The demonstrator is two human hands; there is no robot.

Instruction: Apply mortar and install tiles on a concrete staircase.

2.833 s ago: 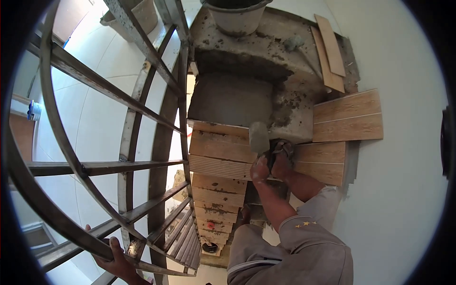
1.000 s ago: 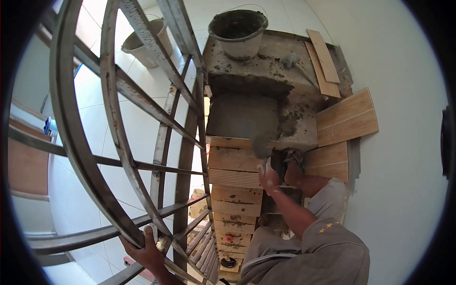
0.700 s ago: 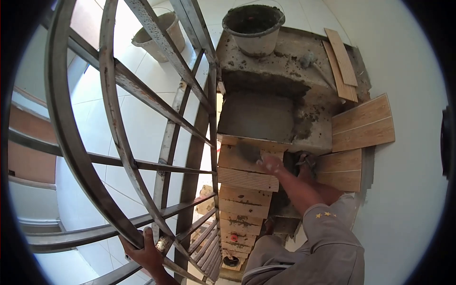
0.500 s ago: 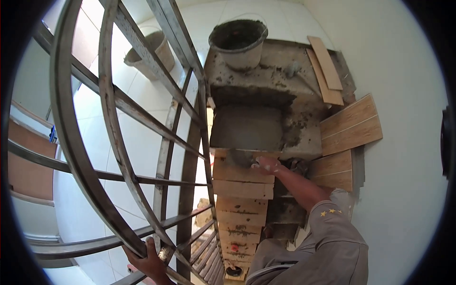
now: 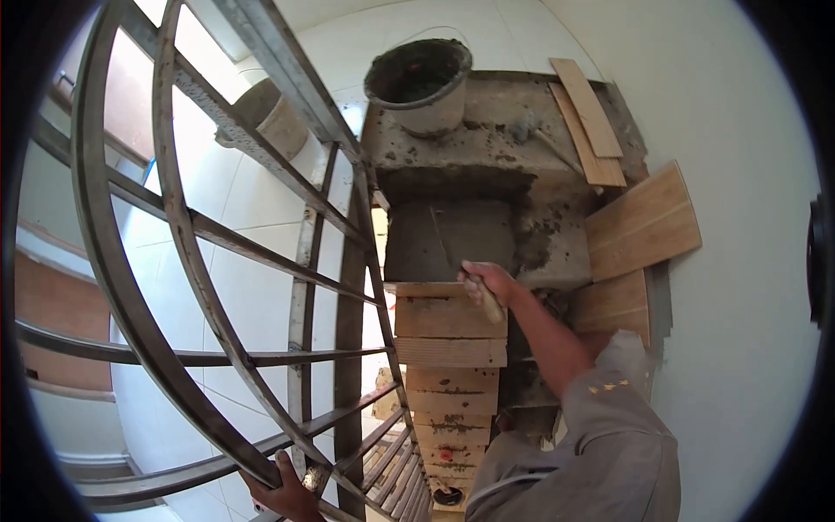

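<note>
My right hand [image 5: 489, 283] is closed round the wooden handle of a trowel [image 5: 491, 306]. The blade, seen almost edge-on, points away from me above the smooth grey mortar [image 5: 489, 230] on a stair step; whether it touches the mortar I cannot tell. Just nearer, a wood-look tile [image 5: 444, 317] faces the front of that step, its top edge below my wrist. My left hand [image 5: 289, 494] grips the curved metal railing [image 5: 217, 300] at the lower left, fingers wrapped round a bar.
A bucket [image 5: 422, 96] with dark mix inside stands on the step above, near a mallet [image 5: 544, 139]. Wood-look tiles [image 5: 644, 222] lean along the right wall. Another bucket [image 5: 270, 122] is behind the railing. Tiled steps [image 5: 452, 387] descend below me.
My right hand has turned the trowel, bringing its blade up from the tile on the step's front to over the mortar. My left hand stays on the railing. The view has shifted slightly.
</note>
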